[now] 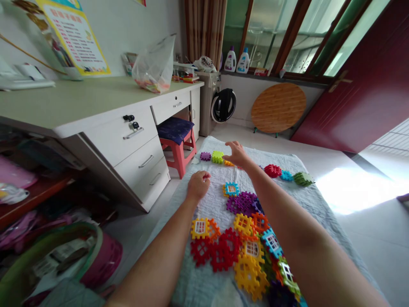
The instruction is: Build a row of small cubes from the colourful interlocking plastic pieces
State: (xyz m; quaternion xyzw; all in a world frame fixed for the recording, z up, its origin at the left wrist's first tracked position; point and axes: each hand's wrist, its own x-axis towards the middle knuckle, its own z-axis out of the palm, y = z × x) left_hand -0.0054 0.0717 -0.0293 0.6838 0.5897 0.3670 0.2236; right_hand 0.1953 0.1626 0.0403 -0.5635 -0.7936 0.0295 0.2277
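Observation:
My right hand (pixel 235 153) reaches over the far part of the cloth, fingers apart and holding nothing. Just left of its fingertips is a stack of lime-green interlocking blocks (pixel 217 157), and under it an orange block (pixel 228 163) is partly hidden. A purple block stack (pixel 205 156) lies farther left. My left hand (pixel 198 185) rests near the cloth's left side with its fingers curled in; no block shows in it. Red stacked blocks (pixel 272 171), blue ones (pixel 286 175) and dark green ones (pixel 303 179) continue the row beyond my right forearm.
Nearer me on the cloth (pixel 220 204) lie purple blocks (pixel 243 202), red blocks (pixel 220 253), yellow blocks (pixel 249 273) and a blue window piece (pixel 231 189). A white desk (pixel 121 136) and a pink stool (pixel 179 155) stand left. A round wooden tabletop (pixel 278 107) leans behind.

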